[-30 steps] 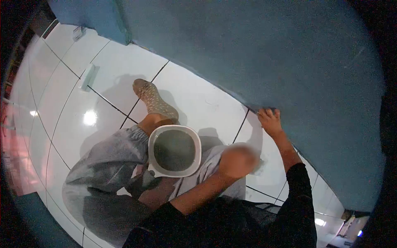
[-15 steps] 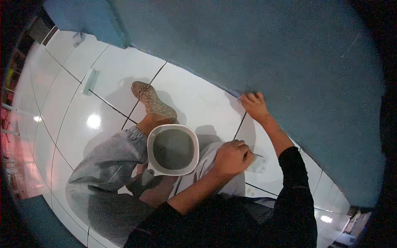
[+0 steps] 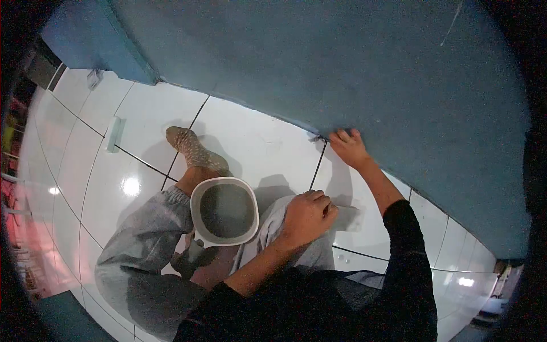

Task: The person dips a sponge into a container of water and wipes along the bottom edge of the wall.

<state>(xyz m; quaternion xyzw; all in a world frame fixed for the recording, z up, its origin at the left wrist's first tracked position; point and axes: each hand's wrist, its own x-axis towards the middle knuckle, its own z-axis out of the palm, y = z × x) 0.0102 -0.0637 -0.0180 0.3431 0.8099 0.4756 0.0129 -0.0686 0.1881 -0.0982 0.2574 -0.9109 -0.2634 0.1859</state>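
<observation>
My right hand (image 3: 348, 147) is at the foot of the blue-grey wall (image 3: 319, 62), its fingers bent and closed around something too small to make out. A small dark scrap (image 3: 318, 138) shows beside its fingertips, on the wall-floor seam. Over my knee, my left hand (image 3: 309, 215) is curled closed; what it grips is hidden. Just right of it, a pale translucent flat thing (image 3: 348, 219) lies on the white tiles. A white dipper (image 3: 254, 219) with grey contents stands between my legs, its handle (image 3: 194, 251) pointing down-left.
My socked foot (image 3: 194, 149) rests on the tiled floor (image 3: 256, 137). Farther left lie a pale block-like object (image 3: 114, 134) and a small clear item (image 3: 94, 78) near the wall. Assorted objects (image 3: 504, 282) stand at the far right.
My right hand has moved left along the wall's foot, then stayed near the seam. A thin thing seen at my left fingers half a second ago no longer shows clearly. The view has shifted.
</observation>
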